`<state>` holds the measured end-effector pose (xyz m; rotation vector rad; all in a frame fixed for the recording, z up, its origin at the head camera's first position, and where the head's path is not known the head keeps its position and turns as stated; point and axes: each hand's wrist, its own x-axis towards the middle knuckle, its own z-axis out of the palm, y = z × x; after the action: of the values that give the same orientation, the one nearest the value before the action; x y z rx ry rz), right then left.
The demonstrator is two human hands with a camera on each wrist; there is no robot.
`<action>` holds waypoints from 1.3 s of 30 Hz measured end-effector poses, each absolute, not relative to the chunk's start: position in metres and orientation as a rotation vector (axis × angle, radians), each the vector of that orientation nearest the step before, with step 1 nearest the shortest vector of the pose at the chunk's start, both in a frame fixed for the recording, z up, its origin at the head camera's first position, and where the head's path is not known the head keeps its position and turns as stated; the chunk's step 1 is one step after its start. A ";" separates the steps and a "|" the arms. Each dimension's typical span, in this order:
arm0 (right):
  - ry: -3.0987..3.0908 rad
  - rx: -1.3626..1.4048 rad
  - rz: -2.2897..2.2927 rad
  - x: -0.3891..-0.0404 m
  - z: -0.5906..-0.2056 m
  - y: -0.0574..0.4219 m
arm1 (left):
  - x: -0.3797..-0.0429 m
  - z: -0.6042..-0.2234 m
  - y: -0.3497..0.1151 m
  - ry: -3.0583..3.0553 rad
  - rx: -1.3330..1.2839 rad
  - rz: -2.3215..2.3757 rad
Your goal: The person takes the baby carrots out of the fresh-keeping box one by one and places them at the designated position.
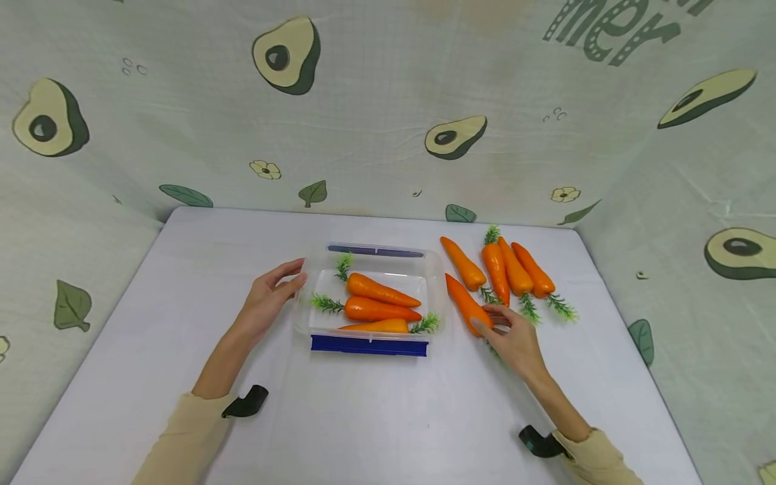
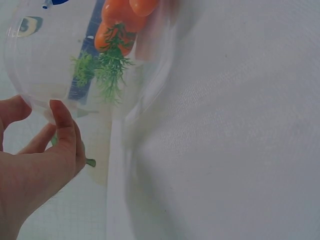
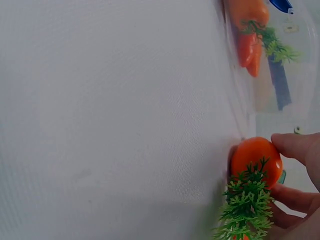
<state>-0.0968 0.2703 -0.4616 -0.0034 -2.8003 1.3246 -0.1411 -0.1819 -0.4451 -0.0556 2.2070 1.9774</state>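
Observation:
A clear plastic container (image 1: 436, 286) with blue locking flaps (image 1: 368, 345) stands on the white table. Three orange carrots with green leafy tops lie inside it, the upper carrot (image 1: 382, 290) pointing right. My left hand (image 1: 267, 303) pinches the container's left rim between thumb and fingers; the left wrist view shows its fingertips at the rim. To the right of the container, my right hand (image 1: 514, 340) pinches another carrot (image 1: 465, 303) near its leafy end, thumb on one side and fingers on the other. That carrot's green top (image 3: 248, 200) hangs toward the right wrist camera.
Several more carrots (image 1: 496, 269) lie loosely grouped at the back right, beyond my right hand. A cloth backdrop (image 1: 376, 101) printed with avocados and leaves rises behind the table (image 1: 376, 417) and along its sides. Black camera mounts (image 1: 245, 402) sit at both wrists.

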 end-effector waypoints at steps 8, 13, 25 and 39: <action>-2.756 0.045 1.298 -0.097 -0.454 0.270 | -0.140 -0.444 -0.182 2.207 -0.054 1.975; -2.702 0.167 1.169 -0.100 -0.443 0.267 | -0.140 -0.443 -0.182 2.208 -0.043 1.975; -2.707 0.367 1.163 -0.119 -0.411 0.244 | -0.139 -0.443 -0.182 2.214 -0.038 1.974; -2.722 0.642 1.159 -0.141 -0.395 0.203 | -0.139 -0.444 -0.182 2.214 -0.046 1.970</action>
<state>-0.1412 0.2026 -0.3950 0.6422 -2.7218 1.1586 -0.1391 -0.1818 -0.4442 -0.0465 2.2141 1.9700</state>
